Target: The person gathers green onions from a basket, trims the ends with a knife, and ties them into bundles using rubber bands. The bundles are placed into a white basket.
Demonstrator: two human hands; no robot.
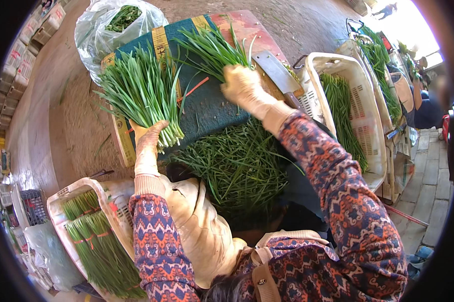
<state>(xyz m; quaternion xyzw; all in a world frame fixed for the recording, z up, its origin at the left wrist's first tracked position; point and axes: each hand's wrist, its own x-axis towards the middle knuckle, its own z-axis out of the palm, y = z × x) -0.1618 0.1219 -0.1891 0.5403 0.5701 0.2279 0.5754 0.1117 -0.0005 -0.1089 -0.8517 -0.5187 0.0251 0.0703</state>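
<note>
My left hand, in a stained pale glove, is closed around the white stem ends of a thick bunch of garlic chives, whose leaves fan out over the left side of the board. At the board's right half my right hand, also gloved and slightly blurred, is on the stem end of a second, looser bunch. Between the bunches, an orange-red tie lies on the dark green cloth-like cover. A cleaver with a wide metal blade rests just right of my right hand, its handle towards me.
Loose green leaves fill the space below the board. A white plastic crate of chives stands right; another crate with tied bunches stands lower left. A clear plastic bag of greens is at the upper left. Another person is at far right.
</note>
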